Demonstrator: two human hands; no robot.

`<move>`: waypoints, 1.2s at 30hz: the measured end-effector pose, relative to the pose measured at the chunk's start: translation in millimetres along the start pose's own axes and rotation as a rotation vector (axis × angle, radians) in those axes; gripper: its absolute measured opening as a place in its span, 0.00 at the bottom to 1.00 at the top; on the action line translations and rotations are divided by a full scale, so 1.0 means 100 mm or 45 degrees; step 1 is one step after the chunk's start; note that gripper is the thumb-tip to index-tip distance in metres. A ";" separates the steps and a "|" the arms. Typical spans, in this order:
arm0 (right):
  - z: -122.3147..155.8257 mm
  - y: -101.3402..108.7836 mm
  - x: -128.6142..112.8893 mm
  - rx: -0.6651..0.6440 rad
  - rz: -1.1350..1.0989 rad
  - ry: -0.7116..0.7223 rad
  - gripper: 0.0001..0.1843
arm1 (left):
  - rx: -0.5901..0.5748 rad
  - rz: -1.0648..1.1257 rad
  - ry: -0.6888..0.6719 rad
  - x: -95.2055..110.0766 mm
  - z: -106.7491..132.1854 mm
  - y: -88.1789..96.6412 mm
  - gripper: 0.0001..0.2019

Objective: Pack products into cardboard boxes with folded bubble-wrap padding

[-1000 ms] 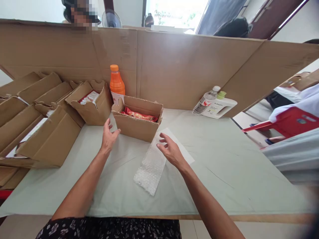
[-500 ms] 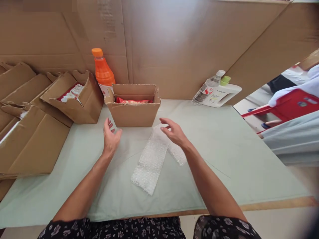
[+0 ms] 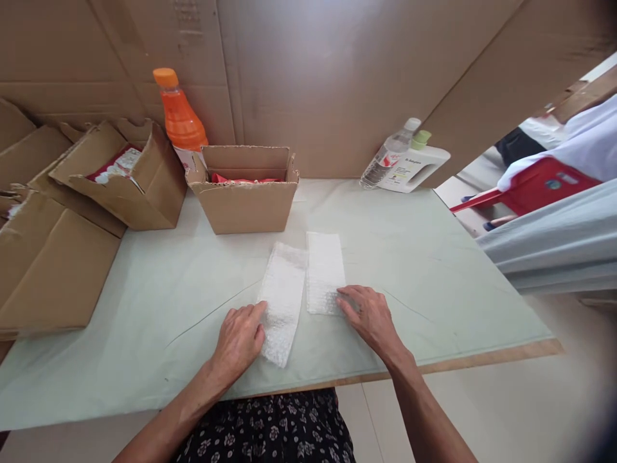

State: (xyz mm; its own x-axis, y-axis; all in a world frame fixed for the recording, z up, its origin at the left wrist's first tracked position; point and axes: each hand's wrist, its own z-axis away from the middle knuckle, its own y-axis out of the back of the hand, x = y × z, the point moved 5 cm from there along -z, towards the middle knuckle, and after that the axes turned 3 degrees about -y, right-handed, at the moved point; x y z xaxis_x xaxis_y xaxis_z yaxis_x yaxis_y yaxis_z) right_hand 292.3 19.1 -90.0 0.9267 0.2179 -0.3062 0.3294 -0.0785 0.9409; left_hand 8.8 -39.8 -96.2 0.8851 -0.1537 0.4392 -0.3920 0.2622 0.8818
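Two flat strips of bubble wrap lie side by side on the table cloth. My left hand (image 3: 241, 337) rests at the left edge of the longer, slanted strip of bubble wrap (image 3: 285, 286), forefinger stretched onto it. At the lower right corner of the shorter, straighter bubble wrap piece (image 3: 325, 267) is my right hand (image 3: 369, 315), its fingertips touching the edge. Neither hand is closed around anything. Beyond them stands an open cardboard box (image 3: 243, 206) with red packaging (image 3: 241, 181) inside.
Several open cardboard boxes (image 3: 53, 257) crowd the left side. An orange drink bottle (image 3: 180, 122) stands behind. A clear plastic bottle (image 3: 388, 154) leans by a white jug (image 3: 417, 168) at the back right. Past the right edge are a red chair (image 3: 554, 185) and part of a person.
Both hands have come back from beside the box, down to the bubble wrap. The two pieces, overlapping before, now lie beside each other. The view has shifted slightly.
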 end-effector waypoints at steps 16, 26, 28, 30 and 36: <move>-1.08 -0.38 -0.83 -0.017 -0.017 0.087 0.10 | 0.048 -0.169 0.082 -0.01 0.24 -0.03 0.23; -0.84 -0.10 0.02 0.114 -0.074 -0.226 0.16 | 0.128 0.068 0.046 -0.15 0.37 0.00 0.21; -0.83 -0.09 0.11 0.151 -0.133 -0.281 0.12 | 0.219 0.151 0.027 -0.16 0.37 0.03 0.19; -0.80 -0.07 0.10 0.203 -0.226 -0.311 0.10 | 0.314 0.287 -0.004 -0.16 0.38 0.07 0.18; -0.38 0.32 -0.29 0.302 -0.793 -0.278 0.14 | 0.390 0.864 -0.040 -0.02 0.25 0.14 0.26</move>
State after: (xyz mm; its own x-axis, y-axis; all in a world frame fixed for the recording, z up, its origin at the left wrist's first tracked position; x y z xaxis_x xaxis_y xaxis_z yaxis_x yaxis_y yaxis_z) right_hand 269.0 47.4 -45.1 0.5599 0.0930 -0.8233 0.8183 -0.2178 0.5319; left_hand -4.8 -59.5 -80.1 0.4180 -0.0811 0.9048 -0.9062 0.0324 0.4216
